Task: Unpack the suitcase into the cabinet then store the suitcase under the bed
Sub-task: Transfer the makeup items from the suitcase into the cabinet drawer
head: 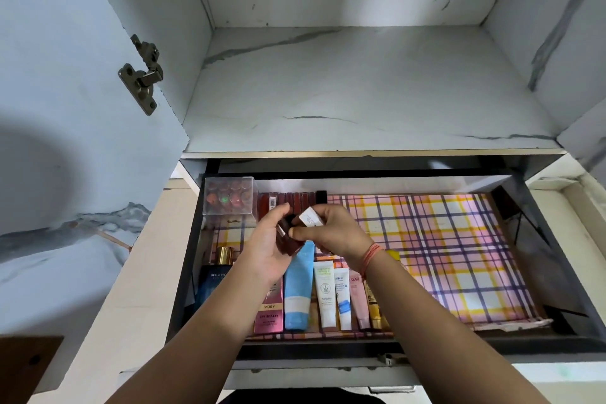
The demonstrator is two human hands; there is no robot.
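**A:** While both hands are over the drawer (pixel 190 256), where does everything lie, from the left?

**B:** A clear box (pixel 229 195) of lipsticks sits in the back left corner, and a blue perfume (pixel 213 279) with a gold cap stands at the front left. The left grip (pixel 269 246) is curled round a dark bottle (pixel 288 243), held above the front row and touching nothing below. The right grip (pixel 331 233) meets it. Its fingers pinch a small white pack (pixel 310 217), and its thumb tip is at the bottle's neck.

**A:** And the rest?

**B:** A row of red sticks (pixel 292 203) runs along the back edge. A pink carton (pixel 269 311), a blue tube (pixel 297 292) and smaller tubes (pixel 341 298) lie side by side along the front edge. The right half shows only the checked liner (pixel 442 256). The shelf (pixel 360 82) above is part of the same cabinet. The suitcase is out of view.

**A:** What could go wrong?

**B:** I think the right grip is doing two jobs. If it loosens to take or steady the bottle, the pack may slip down among the tubes. The bottle looks smooth, so it could fall during a handover and knock the front row askew or hit the perfume. The left side is also crowded, so squeezing the bottle in there could topple its neighbours. The liner's bare stretch looks safer.
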